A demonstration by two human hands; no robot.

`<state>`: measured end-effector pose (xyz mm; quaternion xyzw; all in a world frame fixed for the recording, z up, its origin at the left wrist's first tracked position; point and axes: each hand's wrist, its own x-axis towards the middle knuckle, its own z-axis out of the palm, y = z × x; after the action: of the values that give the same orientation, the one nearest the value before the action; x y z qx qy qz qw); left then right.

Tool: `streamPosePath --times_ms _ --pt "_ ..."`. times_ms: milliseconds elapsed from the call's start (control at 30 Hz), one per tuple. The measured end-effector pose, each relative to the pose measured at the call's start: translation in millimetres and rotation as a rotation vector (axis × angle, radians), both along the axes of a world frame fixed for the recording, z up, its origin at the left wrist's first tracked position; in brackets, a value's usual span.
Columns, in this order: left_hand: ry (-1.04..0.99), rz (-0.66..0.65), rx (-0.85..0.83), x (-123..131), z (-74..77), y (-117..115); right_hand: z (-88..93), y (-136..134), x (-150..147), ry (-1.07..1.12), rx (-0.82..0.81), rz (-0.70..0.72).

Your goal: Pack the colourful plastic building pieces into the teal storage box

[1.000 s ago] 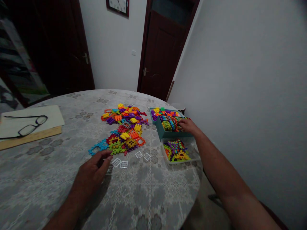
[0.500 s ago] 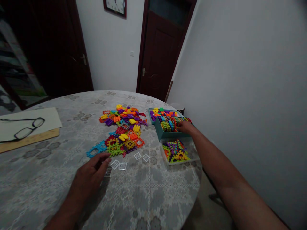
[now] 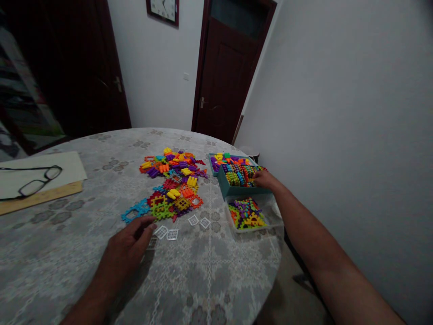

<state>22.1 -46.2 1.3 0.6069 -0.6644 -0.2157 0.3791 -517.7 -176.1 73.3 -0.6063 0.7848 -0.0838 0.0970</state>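
Observation:
My right hand [image 3: 265, 179] reaches into the teal box [image 3: 227, 190], which is packed with rows of colourful toothed building pieces [image 3: 238, 174]. Its fingers are bent closed among the pieces at the right end; what they grip is too small to make out. My left hand [image 3: 130, 239] rests on the table with fingers loosely bent and a gap between thumb and index finger, nothing visible in it. Small white lattice squares [image 3: 172, 234] lie just right of its fingertips. Beyond them spreads a heap of coloured interlocking plastic pieces [image 3: 182, 203].
In front of the teal box sits a clear plastic tub [image 3: 252, 230] of flat pieces. Behind it is a shallow teal lid [image 3: 214, 169] with more pieces. Eyeglasses [image 3: 34, 187] lie on paper [image 3: 72, 162] at the left. The round table's edge [image 3: 275, 271] curves close on the right.
My right hand has shifted slightly to the right within the teal box. My left hand stays in place, and the view has tilted very slightly.

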Motion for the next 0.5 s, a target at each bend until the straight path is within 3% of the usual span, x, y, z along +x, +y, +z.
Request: streamPosePath --times_ms 200,500 --pt "-0.029 -0.026 -0.018 1 2.4 0 -1.6 1 11 -0.038 -0.059 -0.034" --pt "-0.013 -0.024 -0.016 -2 5.1 2 1.4 -2 30 0.077 -0.274 -0.112"
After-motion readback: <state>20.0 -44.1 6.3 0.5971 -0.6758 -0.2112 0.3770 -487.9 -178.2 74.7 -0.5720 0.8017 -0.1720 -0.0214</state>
